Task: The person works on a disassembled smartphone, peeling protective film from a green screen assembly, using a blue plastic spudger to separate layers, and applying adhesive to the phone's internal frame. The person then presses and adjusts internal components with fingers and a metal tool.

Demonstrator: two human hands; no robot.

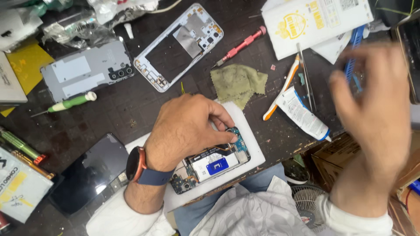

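My left hand [186, 131] is flat on the opened phone [214, 165], fingers pressing its top edge near the blue board; that's pinning it down, not gripping. The phone lies face down with its guts exposed, on a white pad [249, 144] at the near edge of the surface [131, 109], just above my lap.

My right hand [376, 118] is up in the air on the right, fingers spread and holding nothing, blurred. It hovers over the tools: tweezers [306, 78], an orange-white spudger [284, 87], a glue tube [304, 114] and a blue tool [354, 43] by the white packet [315, 22].

Step, as I read it: internals work with the frame off, phone held steady while the free hand goes for a tool.

Next move probably needs a fine tool from that cluster brought to the top board, with steady hold-down.

Parked further back: mid-frame [175, 48], back cover [87, 70], red screwdriver [243, 44], green screwdriver [65, 104], cloth [238, 83]. A dark screen panel [89, 172] lies to the left.
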